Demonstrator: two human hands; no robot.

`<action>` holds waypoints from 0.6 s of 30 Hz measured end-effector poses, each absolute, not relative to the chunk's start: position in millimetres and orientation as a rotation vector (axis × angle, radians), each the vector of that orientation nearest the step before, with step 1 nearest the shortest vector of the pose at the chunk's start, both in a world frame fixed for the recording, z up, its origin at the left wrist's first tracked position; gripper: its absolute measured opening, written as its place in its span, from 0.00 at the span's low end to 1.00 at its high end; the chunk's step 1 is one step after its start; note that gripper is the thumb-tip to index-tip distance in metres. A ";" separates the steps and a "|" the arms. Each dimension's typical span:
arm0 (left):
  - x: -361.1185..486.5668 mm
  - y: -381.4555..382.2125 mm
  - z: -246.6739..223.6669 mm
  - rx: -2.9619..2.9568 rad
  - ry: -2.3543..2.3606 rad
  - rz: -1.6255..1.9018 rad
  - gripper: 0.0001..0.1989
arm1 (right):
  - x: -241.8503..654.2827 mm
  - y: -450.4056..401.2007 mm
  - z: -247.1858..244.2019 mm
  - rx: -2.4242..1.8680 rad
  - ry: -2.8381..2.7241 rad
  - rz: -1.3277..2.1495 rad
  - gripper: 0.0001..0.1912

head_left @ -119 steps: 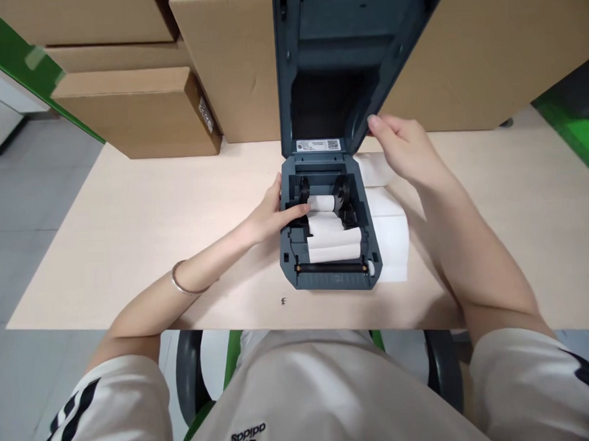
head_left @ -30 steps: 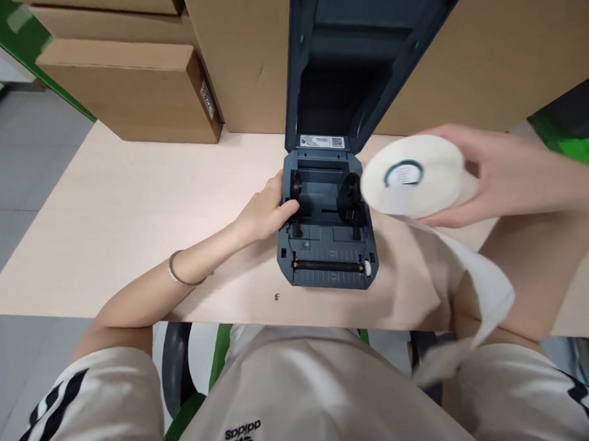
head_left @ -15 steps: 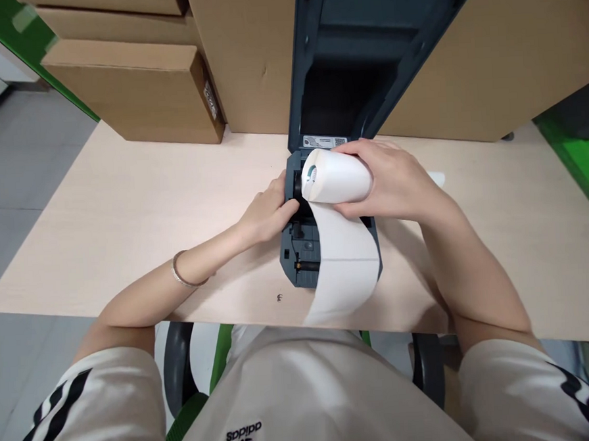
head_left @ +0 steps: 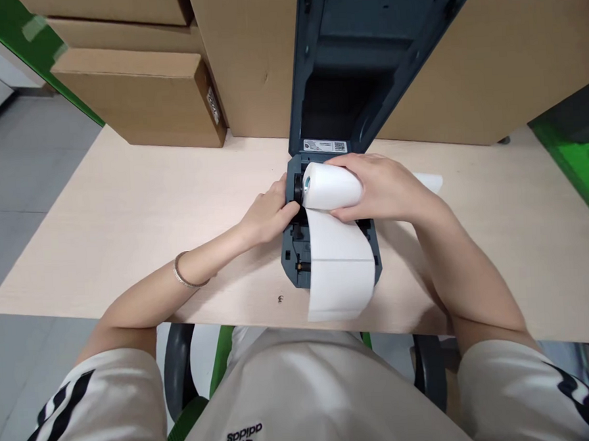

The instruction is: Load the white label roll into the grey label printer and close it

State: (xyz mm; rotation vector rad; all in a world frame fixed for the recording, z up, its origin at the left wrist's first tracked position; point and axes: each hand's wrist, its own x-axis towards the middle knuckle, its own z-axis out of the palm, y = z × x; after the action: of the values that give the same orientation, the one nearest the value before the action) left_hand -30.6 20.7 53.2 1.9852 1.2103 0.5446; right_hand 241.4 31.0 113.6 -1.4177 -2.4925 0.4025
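A dark grey label printer (head_left: 289,257) stands on the table, its lid (head_left: 365,55) raised at the back. My right hand (head_left: 379,186) is wrapped round a white paper roll (head_left: 333,185) inside the printer's opening. From the roll a loose strip of labels (head_left: 343,264) hangs over the printer's front and onto the table. My left hand (head_left: 272,212) grips the printer's left wall, its thumb on the top edge and its other fingers partly hidden outside. A black holder (head_left: 297,189) shows at the roll's left end.
Cardboard boxes (head_left: 140,100) line the back of the pale table (head_left: 175,200). Behind my right hand lies a white piece (head_left: 429,182), partly covered. A small dark mark or scrap (head_left: 280,299) is near the front edge.
The roll in my right hand has moved lower into the printer and turned level, beside the black holder. Its strip hangs straighter. My left hand has stayed in place.
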 end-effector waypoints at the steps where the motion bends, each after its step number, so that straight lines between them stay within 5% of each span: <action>1: -30.6 20.7 52.6 1.978 1.212 0.550 0.42 | 240.4 31.9 109.9 -1.409 -2.503 0.381 0.43; 8: -28.2 19.5 52.3 1.947 1.224 0.542 0.43 | 234.9 38.1 86.5 -1.309 -2.596 0.318 0.41; 14: -30.5 22.4 46.6 1.937 1.176 0.599 0.44 | 231.0 -3.7 115.9 -1.209 -2.658 0.169 0.29; 18: -32.3 24.9 40.7 1.977 1.109 0.667 0.42 | 236.6 -52.8 126.1 -1.100 -2.833 0.316 0.33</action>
State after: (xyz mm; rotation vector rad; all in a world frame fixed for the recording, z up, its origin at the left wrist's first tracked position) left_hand -32.3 24.9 40.7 1.9771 1.1088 0.6670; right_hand 236.6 -52.8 126.1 -1.0995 -2.8326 0.3156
